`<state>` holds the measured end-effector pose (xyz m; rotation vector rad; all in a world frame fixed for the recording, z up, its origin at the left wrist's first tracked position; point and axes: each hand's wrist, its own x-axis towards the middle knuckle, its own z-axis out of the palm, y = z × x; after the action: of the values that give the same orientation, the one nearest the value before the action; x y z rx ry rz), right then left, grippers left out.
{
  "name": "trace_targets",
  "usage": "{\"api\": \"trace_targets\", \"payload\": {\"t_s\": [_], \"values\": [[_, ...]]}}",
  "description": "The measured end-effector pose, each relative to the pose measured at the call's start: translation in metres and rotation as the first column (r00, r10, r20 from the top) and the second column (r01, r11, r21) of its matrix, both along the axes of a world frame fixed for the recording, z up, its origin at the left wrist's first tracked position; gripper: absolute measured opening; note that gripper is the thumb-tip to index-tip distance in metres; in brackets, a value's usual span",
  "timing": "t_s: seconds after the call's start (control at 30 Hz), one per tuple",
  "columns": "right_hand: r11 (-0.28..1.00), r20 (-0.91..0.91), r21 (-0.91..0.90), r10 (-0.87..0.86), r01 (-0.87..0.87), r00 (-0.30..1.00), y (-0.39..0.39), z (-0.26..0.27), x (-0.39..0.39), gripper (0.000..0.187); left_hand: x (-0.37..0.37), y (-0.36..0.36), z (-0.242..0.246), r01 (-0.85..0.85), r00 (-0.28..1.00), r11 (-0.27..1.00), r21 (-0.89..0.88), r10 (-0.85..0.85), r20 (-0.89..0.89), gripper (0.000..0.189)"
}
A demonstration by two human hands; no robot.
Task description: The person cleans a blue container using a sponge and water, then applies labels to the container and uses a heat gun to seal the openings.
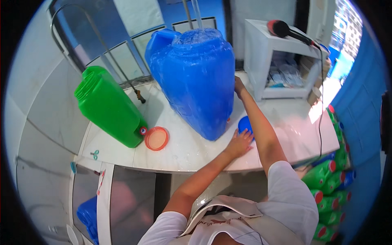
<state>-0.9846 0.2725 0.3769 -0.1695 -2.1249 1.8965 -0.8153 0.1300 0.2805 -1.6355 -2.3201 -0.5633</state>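
A large blue plastic water jug (196, 82) stands on the white tiled counter. A stream of water (197, 13) falls into its wide mouth, where the water is bubbling at the rim. My left hand (240, 143) lies with spread fingers over the near edge of a blue screw cap (245, 124). Beyond that cap, my right hand (239, 84) is at the right side of the jug, its fingers mostly hidden. To the left is an uncapped green plastic jug (108, 107) with a small red-rimmed spout cap (143, 130). An orange-red lid (156, 138) lies beside it.
A white open-fronted box (260, 61) holds plastic packets, with a red and black corded tool (281, 29) on top. A curved metal pipe (101, 46) rises at the left. Several green jugs (327, 190) crowd the floor at right. Water drops wet the counter (186, 153).
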Motion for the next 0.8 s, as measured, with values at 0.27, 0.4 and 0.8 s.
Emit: {"api": "trace_targets", "payload": {"t_s": [0.27, 0.4, 0.8], "values": [[0.955, -0.077, 0.234, 0.204, -0.182, 0.976, 0.016, -0.034, -0.049, 0.035, 0.0, -0.014, 0.014, 0.094, 0.97, 0.993, 0.067, -0.107, 0.217, 0.018], [0.94, -0.139, 0.306, 0.2, -0.15, 0.97, 0.021, -0.06, -0.049, 0.036, 0.02, -0.064, 0.065, -0.239, 0.663, 0.965, 0.107, 0.082, 0.744, 0.023], [0.948, -0.32, 0.306, 0.187, -0.085, 0.929, 0.022, -0.087, -0.044, 0.043, -0.008, -0.166, 0.106, -0.758, 0.493, 0.141, 0.636, -0.515, 0.701, 0.045]]}}
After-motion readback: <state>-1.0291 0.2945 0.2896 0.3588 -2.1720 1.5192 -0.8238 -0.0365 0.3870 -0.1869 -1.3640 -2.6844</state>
